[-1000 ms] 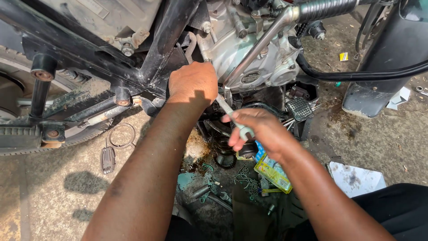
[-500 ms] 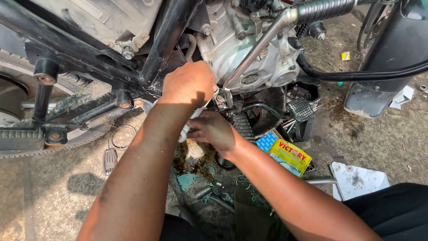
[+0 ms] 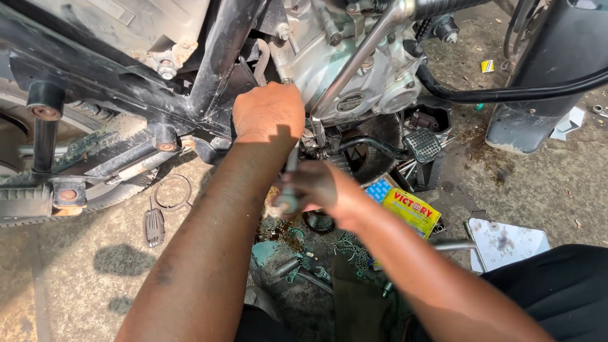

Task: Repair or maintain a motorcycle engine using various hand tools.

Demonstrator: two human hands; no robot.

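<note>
**Greasy hands under the engine**

Silver engine [image 3: 354,69] sits up top with both hands working right under it. Left hand [image 3: 268,114] is curled into a fist against the frame [image 3: 215,57] where it meets the engine's lower edge; fingers are tucked behind, so I can't tell what it's got hold of, if anything. Right hand [image 3: 320,193] is just below it, fingers wrapped tight around the handle of a tool [image 3: 290,180] that stands nearly upright, its tip going up toward the left hand (the shaft is blurry and half in shadow).

Stuff crowding the spot: a footpeg [image 3: 422,144] and a black hose [image 3: 506,95] off to the right, the chrome pipe [image 3: 354,60] slanting down across the engine, and the rear tyre [image 3: 25,202] at far left. On the ground, a yellow and blue box [image 3: 411,212] lies just beside the right wrist, a wire ring [image 3: 172,192] and a small dark tool [image 3: 154,227] lie left of the arm, and loose greasy parts [image 3: 304,263] are scattered between the forearms.
</note>
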